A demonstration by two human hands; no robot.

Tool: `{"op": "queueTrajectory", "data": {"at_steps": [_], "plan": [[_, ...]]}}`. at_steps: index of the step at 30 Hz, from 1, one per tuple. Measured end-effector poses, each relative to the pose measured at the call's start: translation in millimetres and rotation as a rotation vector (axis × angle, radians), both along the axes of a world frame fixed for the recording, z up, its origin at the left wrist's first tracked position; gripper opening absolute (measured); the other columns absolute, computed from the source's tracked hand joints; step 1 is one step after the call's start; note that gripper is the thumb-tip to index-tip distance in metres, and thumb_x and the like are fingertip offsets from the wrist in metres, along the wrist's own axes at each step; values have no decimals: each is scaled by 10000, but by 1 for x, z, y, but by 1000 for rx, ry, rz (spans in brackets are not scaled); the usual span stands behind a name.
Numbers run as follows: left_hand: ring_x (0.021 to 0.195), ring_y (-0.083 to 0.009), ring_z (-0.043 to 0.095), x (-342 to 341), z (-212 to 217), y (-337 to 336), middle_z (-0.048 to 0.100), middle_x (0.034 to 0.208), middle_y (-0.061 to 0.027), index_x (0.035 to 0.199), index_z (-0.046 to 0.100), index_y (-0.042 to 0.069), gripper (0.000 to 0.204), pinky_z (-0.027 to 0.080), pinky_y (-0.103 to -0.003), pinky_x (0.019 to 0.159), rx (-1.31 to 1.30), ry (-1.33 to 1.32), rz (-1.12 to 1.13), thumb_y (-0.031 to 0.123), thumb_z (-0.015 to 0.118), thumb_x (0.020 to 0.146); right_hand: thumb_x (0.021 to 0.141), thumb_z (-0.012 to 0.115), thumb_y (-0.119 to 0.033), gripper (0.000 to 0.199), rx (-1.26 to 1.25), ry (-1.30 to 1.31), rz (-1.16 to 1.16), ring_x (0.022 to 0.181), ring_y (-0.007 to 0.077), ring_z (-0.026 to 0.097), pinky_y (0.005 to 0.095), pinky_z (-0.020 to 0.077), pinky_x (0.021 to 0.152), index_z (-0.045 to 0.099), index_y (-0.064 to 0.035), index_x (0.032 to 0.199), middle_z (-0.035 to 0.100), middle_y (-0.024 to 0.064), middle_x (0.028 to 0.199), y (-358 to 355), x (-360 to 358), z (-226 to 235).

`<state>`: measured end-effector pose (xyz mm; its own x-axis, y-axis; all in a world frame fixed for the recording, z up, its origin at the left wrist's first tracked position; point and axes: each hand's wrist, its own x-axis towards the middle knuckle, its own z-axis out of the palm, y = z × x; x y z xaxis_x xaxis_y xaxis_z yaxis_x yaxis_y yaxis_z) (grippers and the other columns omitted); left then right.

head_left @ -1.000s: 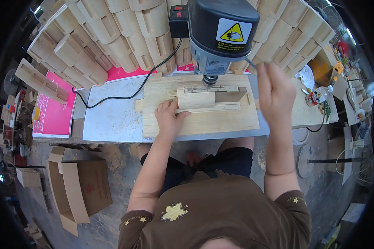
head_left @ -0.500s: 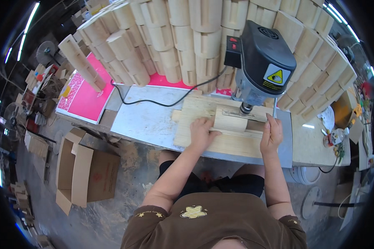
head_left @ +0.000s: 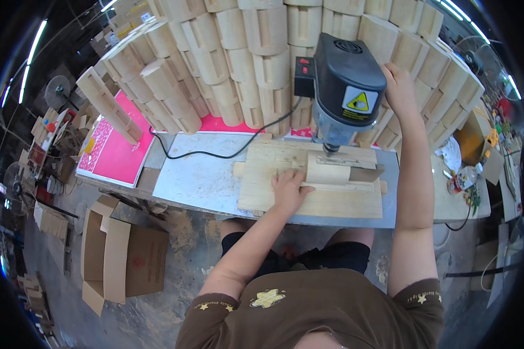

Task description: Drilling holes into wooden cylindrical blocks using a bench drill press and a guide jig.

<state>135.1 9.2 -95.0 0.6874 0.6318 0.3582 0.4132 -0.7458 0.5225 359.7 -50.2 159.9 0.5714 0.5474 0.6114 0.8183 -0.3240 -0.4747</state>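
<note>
My left hand [head_left: 289, 189] lies with spread fingers on a flat wooden board [head_left: 262, 200], against the left end of a pale, rounded wooden block [head_left: 328, 170]. The block sits on the board under the chuck [head_left: 331, 149] of a black and grey drill press [head_left: 348, 81]. My right hand [head_left: 399, 90] is raised at the right side of the press head, its fingers curled. What those fingers hold, if anything, is hidden. A thin flat piece [head_left: 367, 173] stands at the block's right end.
Tall stacks of grooved wooden blocks [head_left: 266, 35] wall in the back of the bench. A black cable [head_left: 215, 156] crosses the white bench top [head_left: 195, 180]. Pink sheets [head_left: 119, 157] lie at the left. An open cardboard box [head_left: 140, 256] stands on the floor; a bottle [head_left: 464, 179] is at right.
My right hand has moved up and away from beside the board to the press head's right side. The lever it held is out of sight. My left hand remains at the block's left end.
</note>
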Motion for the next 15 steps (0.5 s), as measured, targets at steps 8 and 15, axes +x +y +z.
{"op": "queueTrajectory", "data": {"at_steps": [8, 15], "plan": [[878, -240, 504, 0, -1, 5, 537, 853, -51, 1122, 574, 126, 509, 280, -415, 826, 12, -44, -54, 297, 723, 666, 823, 524, -258, 278, 170, 23, 148, 601, 302, 573, 356, 437, 571, 597, -8, 725, 562, 178, 622, -55, -45, -21], [872, -230, 504, 0, -3, 4, 542, 824, -52, 1068, 593, 123, 452, 283, -398, 817, 17, -84, -58, 297, 724, 673, 783, 584, -76, 102, 254, 43, 142, 523, 260, 533, 325, 404, 490, 584, -8, 707, 531, 139, 584, -86, -94, -88]]}}
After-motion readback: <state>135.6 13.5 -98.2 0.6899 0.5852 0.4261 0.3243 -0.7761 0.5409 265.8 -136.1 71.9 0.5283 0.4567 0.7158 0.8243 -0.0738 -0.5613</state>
